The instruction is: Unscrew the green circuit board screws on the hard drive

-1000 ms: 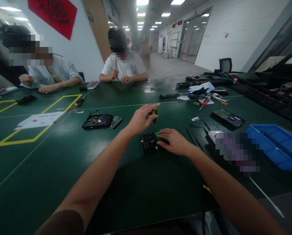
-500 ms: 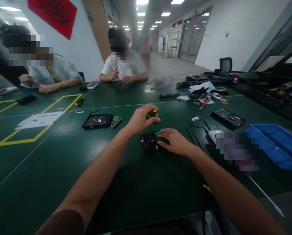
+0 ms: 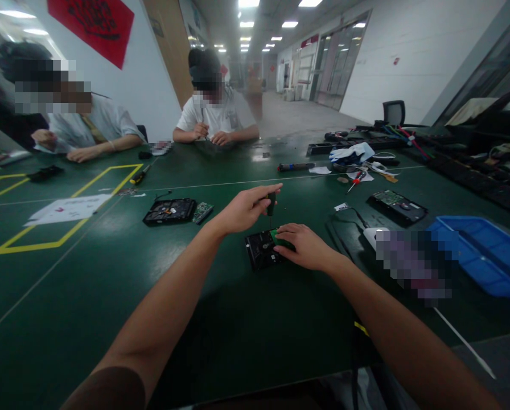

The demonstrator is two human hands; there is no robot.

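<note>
A black hard drive (image 3: 261, 250) with a green circuit board (image 3: 274, 234) on its far right side lies on the table in front of me. My left hand (image 3: 251, 206) is closed around the handle of a screwdriver (image 3: 271, 204), which stands upright with its shaft pointing down at the board. The tip is too small to make out. My right hand (image 3: 301, 244) rests with its fingers stretched over the drive's right side, pressing on it and covering part of the board.
Left of the drive lie another opened hard drive (image 3: 169, 211) and a loose circuit board (image 3: 202, 212). To the right are a third hard drive (image 3: 398, 206), a blue tray (image 3: 485, 250) and a white power strip (image 3: 371, 236). Two people sit across the green table.
The fingers of my left hand have straightened and shifted around the screwdriver handle, which has turned. My right hand and the hard drive stay put.
</note>
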